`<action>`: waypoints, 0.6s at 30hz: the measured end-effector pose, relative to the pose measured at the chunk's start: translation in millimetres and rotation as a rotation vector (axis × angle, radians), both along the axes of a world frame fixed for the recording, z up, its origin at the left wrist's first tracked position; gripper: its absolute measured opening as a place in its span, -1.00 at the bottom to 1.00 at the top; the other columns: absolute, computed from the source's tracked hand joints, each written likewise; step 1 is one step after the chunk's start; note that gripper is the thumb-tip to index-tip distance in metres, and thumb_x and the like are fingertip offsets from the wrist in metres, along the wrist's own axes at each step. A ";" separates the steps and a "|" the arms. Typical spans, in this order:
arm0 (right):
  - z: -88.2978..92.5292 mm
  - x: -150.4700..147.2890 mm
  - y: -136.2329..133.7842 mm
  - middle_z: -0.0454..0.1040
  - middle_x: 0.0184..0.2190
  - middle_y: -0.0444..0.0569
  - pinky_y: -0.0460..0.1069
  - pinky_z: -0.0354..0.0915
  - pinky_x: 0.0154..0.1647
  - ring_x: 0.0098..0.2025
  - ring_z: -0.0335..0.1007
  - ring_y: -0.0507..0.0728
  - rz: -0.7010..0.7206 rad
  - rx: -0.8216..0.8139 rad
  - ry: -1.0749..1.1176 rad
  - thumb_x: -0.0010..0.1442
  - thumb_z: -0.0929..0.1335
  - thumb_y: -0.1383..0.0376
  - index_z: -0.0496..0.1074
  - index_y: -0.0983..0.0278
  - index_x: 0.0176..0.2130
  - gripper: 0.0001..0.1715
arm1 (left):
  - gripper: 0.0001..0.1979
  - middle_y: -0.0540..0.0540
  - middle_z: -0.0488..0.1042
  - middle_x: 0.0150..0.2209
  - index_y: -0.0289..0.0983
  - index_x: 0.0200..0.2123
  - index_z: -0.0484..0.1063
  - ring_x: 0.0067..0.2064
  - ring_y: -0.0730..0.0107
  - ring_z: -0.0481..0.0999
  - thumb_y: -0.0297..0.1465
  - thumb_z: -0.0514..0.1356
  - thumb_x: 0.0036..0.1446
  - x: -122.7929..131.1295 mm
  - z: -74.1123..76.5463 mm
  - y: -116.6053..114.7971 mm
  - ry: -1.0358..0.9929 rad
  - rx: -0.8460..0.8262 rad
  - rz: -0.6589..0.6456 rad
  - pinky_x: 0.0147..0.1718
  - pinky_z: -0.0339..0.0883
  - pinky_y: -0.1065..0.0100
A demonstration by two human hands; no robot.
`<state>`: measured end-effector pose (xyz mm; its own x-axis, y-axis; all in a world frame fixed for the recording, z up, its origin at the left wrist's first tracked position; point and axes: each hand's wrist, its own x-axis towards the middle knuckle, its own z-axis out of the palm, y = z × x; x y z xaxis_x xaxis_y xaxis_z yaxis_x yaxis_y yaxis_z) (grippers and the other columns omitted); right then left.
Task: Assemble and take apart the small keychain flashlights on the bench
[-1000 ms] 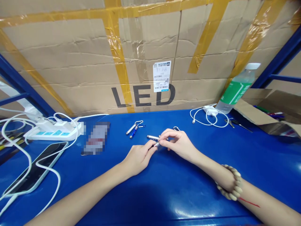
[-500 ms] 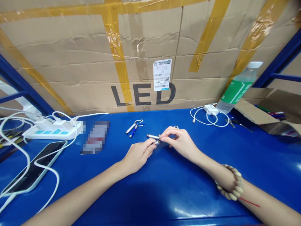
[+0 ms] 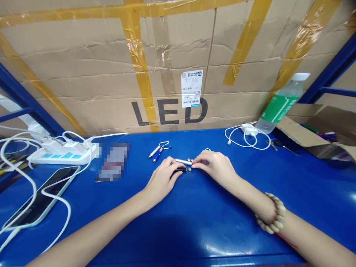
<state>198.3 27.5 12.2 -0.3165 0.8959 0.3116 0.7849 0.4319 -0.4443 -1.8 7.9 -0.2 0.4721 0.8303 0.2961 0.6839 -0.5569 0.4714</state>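
My left hand (image 3: 164,177) is closed, thumb and fingers around a small black tube (image 3: 181,169) whose end sticks out to the right. Just beyond that tube lies a slim silver tube (image 3: 183,162), close to the fingers of both hands. Small round metal pieces (image 3: 189,169), looking like button cells, sit on the table between my hands. My right hand (image 3: 215,165) is pinched at the right end of the silver tube; what its fingertips hold is too small to make out. A silver and a blue keychain penlight (image 3: 157,154) lie further back, joined by a clip.
On the left are a white power strip (image 3: 63,157) with cables, a phone (image 3: 41,198) and a blurred-out phone-like object (image 3: 113,162). A green-labelled bottle (image 3: 282,105), a coiled white cable (image 3: 247,130) and an open cardboard box (image 3: 308,139) stand right. A large carton (image 3: 97,74) backs the blue table.
My left fingers have opened somewhat and shifted, so the black tube now shows. Small round metal pieces now show on the table between my hands. My right hand has moved slightly right.
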 end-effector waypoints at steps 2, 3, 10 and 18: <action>-1.2 0.4 1.3 0.50 -0.37 -0.13 -0.09 0.17 -0.43 -0.35 0.38 0.05 0.024 -0.003 0.002 0.08 0.37 0.25 0.51 0.16 -0.38 -0.92 | -0.80 -0.05 0.33 -0.20 -0.17 -0.16 0.39 -0.11 0.36 0.34 -0.43 0.02 0.20 -0.8 -0.8 0.6 -0.022 0.019 0.003 -0.08 0.27 0.31; -2.0 0.6 1.9 0.50 -0.36 -0.12 -0.09 0.19 -0.41 -0.34 0.38 0.05 0.034 -0.006 0.007 0.08 0.37 0.29 0.51 0.17 -0.37 -0.92 | -0.79 -0.05 0.33 -0.20 -0.17 -0.16 0.39 -0.11 0.35 0.34 -0.44 0.01 0.20 -1.3 -1.4 1.1 -0.023 0.030 0.009 -0.07 0.26 0.29; -5.5 -0.3 1.8 0.49 -0.28 -0.08 -0.08 0.24 -0.36 -0.28 0.38 0.06 0.075 0.054 0.043 0.12 0.31 0.40 0.49 0.19 -0.30 -0.82 | -0.74 -0.08 0.35 -0.18 -0.20 -0.15 0.38 -0.12 0.33 0.33 -0.53 -0.01 0.17 -2.5 -4.8 3.6 -0.051 0.061 -0.019 -0.05 0.24 0.24; -2.0 -4.5 -3.8 0.46 -0.32 -0.11 -0.13 0.20 -0.47 -0.38 0.37 -0.01 0.122 0.073 0.063 0.15 0.30 0.23 0.48 0.17 -0.28 -0.83 | -0.69 -0.04 0.40 -0.05 -0.18 -0.23 0.44 0.00 0.27 0.29 -0.58 -0.03 0.12 -1.6 -5.7 3.1 -0.038 0.093 0.017 0.03 0.13 0.11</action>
<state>193.8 23.7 10.3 -0.3991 0.8263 0.3973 0.6963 0.5551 -0.4550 -3.4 11.1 -5.9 0.4456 0.8059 0.3898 0.6761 -0.5883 0.4435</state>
